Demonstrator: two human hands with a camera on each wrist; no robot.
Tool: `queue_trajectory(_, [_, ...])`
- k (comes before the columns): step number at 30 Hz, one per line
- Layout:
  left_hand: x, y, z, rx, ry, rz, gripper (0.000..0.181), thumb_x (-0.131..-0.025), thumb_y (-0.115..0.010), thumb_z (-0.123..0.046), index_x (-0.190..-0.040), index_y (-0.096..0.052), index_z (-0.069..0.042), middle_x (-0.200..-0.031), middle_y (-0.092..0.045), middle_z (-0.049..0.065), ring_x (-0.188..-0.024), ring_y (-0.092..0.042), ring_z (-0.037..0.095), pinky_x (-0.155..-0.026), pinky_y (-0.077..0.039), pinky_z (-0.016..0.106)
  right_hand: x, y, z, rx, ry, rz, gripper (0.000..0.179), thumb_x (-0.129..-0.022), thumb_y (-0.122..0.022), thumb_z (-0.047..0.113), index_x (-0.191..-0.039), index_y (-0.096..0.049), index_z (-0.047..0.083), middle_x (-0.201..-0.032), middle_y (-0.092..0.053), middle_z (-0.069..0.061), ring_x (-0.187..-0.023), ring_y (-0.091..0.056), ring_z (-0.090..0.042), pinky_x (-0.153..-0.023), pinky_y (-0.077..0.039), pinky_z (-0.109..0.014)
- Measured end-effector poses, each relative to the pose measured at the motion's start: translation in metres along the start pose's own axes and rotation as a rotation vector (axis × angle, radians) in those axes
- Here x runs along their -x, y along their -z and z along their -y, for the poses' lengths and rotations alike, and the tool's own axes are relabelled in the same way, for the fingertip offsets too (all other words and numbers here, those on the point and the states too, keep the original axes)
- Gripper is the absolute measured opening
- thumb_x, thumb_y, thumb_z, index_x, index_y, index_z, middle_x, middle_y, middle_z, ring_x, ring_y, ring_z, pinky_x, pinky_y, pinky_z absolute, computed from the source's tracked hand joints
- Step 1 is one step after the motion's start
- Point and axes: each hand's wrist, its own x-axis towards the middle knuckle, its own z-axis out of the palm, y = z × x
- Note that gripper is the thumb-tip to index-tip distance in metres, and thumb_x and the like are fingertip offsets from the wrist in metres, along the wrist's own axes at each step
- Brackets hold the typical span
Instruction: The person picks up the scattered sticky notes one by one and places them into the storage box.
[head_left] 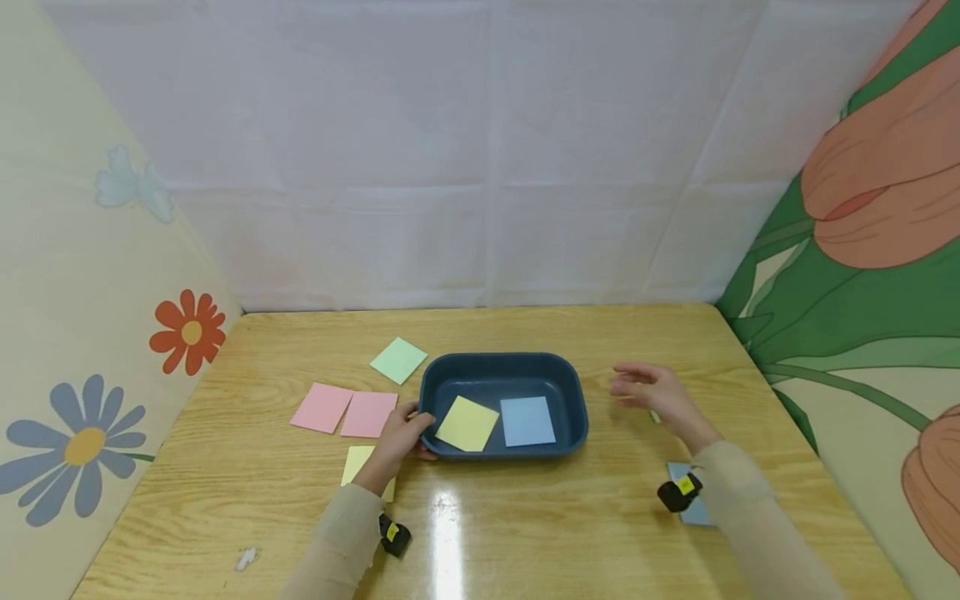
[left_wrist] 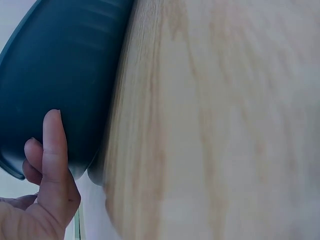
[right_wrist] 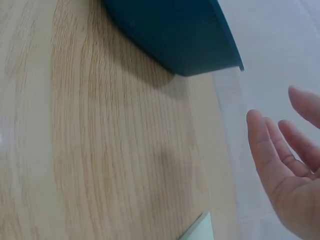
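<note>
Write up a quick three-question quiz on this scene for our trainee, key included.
1. Which hand grips the dark blue tray?
2. True or false: the right hand is touching that tray.
3. Pick what lies inside the tray: A) two pink notes; B) a yellow note and a blue note; C) a green note alone.

Key: 1. The left hand. 2. False; a gap separates them. 3. B.
</note>
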Motion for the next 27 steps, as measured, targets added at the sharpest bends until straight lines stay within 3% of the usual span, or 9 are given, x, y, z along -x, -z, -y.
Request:
queue_trajectory(11, [0.020, -0.005, -0.026, -0.016, -0.001, 0.031, 0.044, -0.083, -0.048, -0.002, -0.123, -0.042, 0.015, -0.079, -0.059, 0.025, -0.041, -0.050, 0.010, -0.049, -0.056, 0.037, 0.002, 0.023, -0.008, 0.060, -0.044, 0.014, 0.058, -0.091, -0.055, 0.015, -0.132, -0.029, -0.017, -0.109, -0.058, -0.018, -0.084, -0.061, -0.006, -0.085, -0.050, -0.043])
queue_trajectory(16, [0.021, -0.005, -0.027, -0.014, -0.003, 0.030, 0.043, -0.083, -0.048, -0.001, -0.123, -0.043, 0.015, -0.078, -0.059, 0.026, -0.041, -0.050, 0.010, -0.049, -0.056, 0.037, 0.005, 0.034, -0.009, 0.067, -0.047, 0.008, 0.060, -0.092, -0.054, 0.016, -0.133, -0.026, -0.018, -0.104, -0.062, -0.008, -0.084, -0.061, -0.006, -0.083, -0.052, -0.040])
queue_trajectory(21, [0.021, -0.004, -0.027, -0.015, -0.003, 0.032, 0.044, -0.084, -0.049, -0.002, -0.124, -0.042, 0.015, -0.078, -0.059, 0.025, -0.041, -0.050, 0.010, -0.049, -0.056, 0.038, 0.006, 0.043, -0.014, 0.050, -0.013, 0.025, 0.064, -0.091, -0.055, 0.022, -0.133, -0.026, -0.017, -0.110, -0.060, -0.014, -0.087, -0.062, -0.011, -0.079, -0.054, -0.035])
queue_trajectory(27, [0.020, -0.004, -0.026, -0.024, -0.003, 0.036, 0.044, -0.085, -0.048, -0.002, -0.124, -0.042, 0.015, -0.078, -0.059, 0.025, -0.041, -0.050, 0.010, -0.049, -0.056, 0.037, 0.002, 0.061, -0.034, -0.006, 0.047, 0.073, 0.064, -0.089, -0.058, 0.028, -0.133, -0.033, -0.012, -0.109, -0.061, -0.009, -0.086, -0.062, -0.011, -0.074, -0.055, -0.030])
